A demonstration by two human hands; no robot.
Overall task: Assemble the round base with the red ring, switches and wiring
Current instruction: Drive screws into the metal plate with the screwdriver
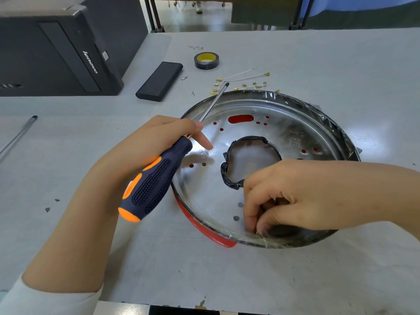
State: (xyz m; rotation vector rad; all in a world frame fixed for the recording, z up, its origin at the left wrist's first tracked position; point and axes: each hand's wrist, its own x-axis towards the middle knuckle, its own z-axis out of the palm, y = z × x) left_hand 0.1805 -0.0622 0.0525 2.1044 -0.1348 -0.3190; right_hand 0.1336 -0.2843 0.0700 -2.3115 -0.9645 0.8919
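- The round metal base (268, 169) lies flat on the grey table (295, 64), towards its right side and nearer the front edge than the back; its shiny face is up, dotted with small holes, some showing red through them.
- A red ring (204, 230) peeks out from under the base along its front-left rim — only that arc is visible.
- Black tape (231, 155) wraps the edge of the large central opening, and more black tape with clear film runs around the base's far and right rim.
- The left hand (156, 142) grips a screwdriver (156, 178) with a black-and-orange handle; fingers are curled round the top of the handle, the index finger stretched forward with its tip over the base's left part. The steel shaft slants away towards the back, its tip above the table just past the base's far rim.
- The right hand (295, 196) rests on the front part of the base, fingers curled downward and pinched together near the front rim; what they pinch is too small to tell — perhaps a fine strand.
- Brass terminals (244, 85) and thin white wires (245, 75) are scattered just behind the base.
- A roll of black tape (206, 60) sits further back; left of it lies a black rectangular case (160, 81).
- A black Lenovo computer tower (56, 53) lies at the back-left corner.
- A pen (18, 135) rests near the left edge.
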